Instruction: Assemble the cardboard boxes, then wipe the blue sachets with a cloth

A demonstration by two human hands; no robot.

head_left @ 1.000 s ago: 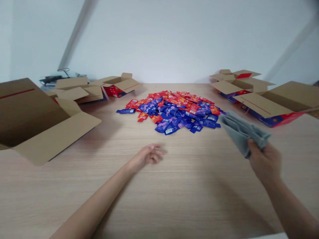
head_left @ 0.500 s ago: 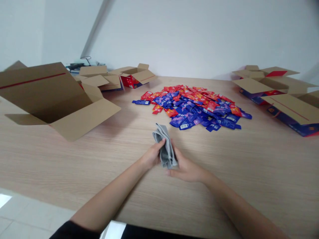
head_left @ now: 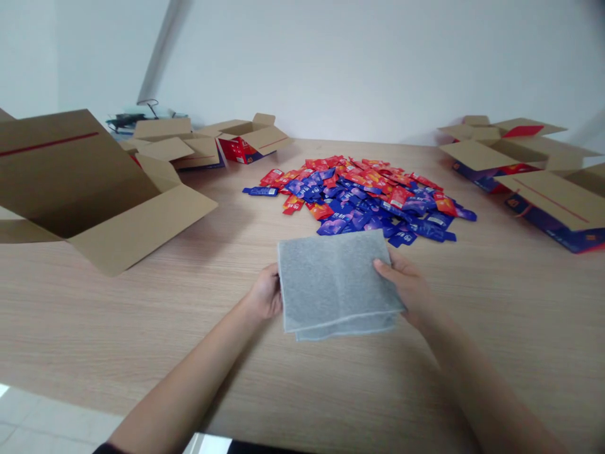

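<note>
A grey cloth (head_left: 335,280), folded in layers with pale edges, is spread flat between my two hands above the table. My left hand (head_left: 266,292) grips its left edge, with the fingers partly hidden behind the cloth. On the right side my right hand (head_left: 407,287) holds it, thumb on top and fingers underneath. Just beyond the cloth lies a pile of red and blue packets (head_left: 363,195) with printed fronts.
On the left stands a large open cardboard box (head_left: 142,221), flaps spread. Behind it are smaller open boxes (head_left: 246,142) and a dark heap of items (head_left: 142,120). More open boxes (head_left: 543,202) line the right side of the wooden table (head_left: 118,334).
The cloth was folded into a narrow bundle and is now opened out into a wide rectangle. My hands have moved apart, the right one to the right. The view has shifted slightly.
</note>
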